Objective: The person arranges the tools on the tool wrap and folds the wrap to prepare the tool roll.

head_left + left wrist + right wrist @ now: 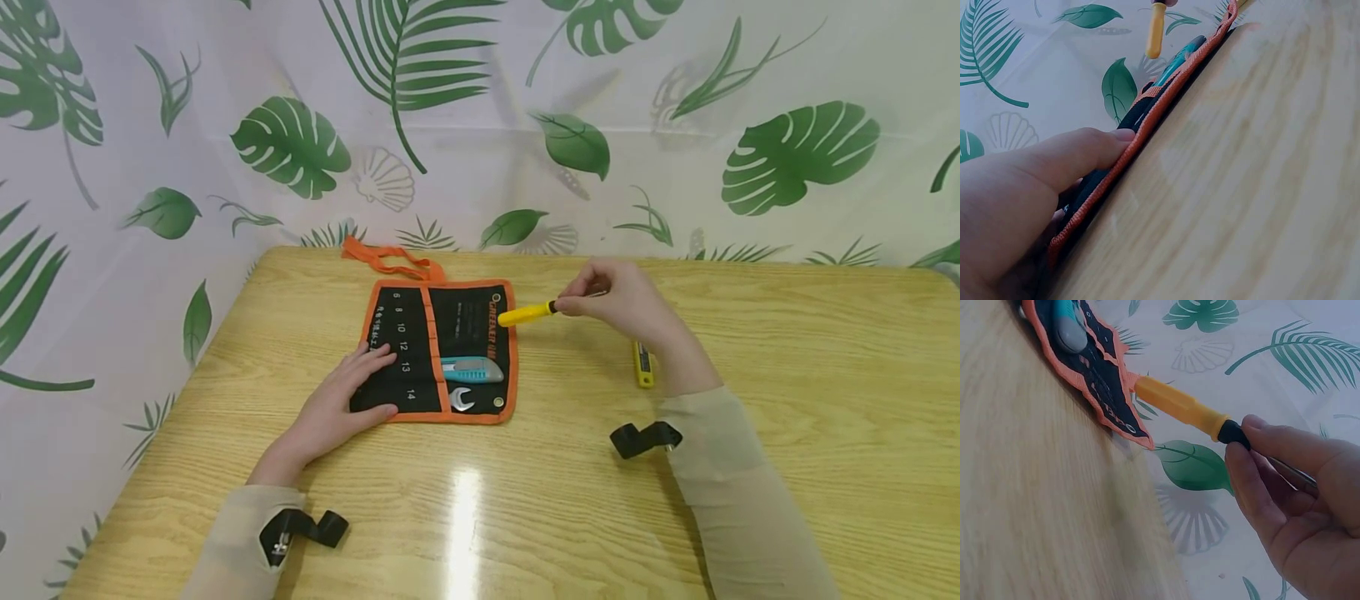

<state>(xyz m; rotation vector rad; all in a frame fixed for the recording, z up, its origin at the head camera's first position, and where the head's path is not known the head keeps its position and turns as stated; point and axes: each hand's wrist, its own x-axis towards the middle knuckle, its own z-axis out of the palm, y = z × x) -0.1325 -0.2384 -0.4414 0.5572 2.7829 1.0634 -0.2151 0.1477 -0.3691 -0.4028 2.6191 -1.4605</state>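
Note:
A black tool pouch [468,321] with orange edging lies on the table, its pockets marked with numbers. My left hand [337,404] rests on its left part, fingers spread and the thumb near the lower edge. In the pouch's pockets sit a teal utility knife [472,369] and a wrench [461,399], whose open end shows. My right hand [618,300] pinches a screwdriver [1179,406] by the black collar below its yellow handle. The handle points left, over the pouch's right edge, and the metal shaft runs back under my palm in the right wrist view.
A yellow tool [643,365], partly hidden by my right wrist, lies on the wooden table [555,500]. Orange ties [390,260] trail from the pouch's top edge toward the table's back edge. Behind stands a leaf-patterned cloth [465,150].

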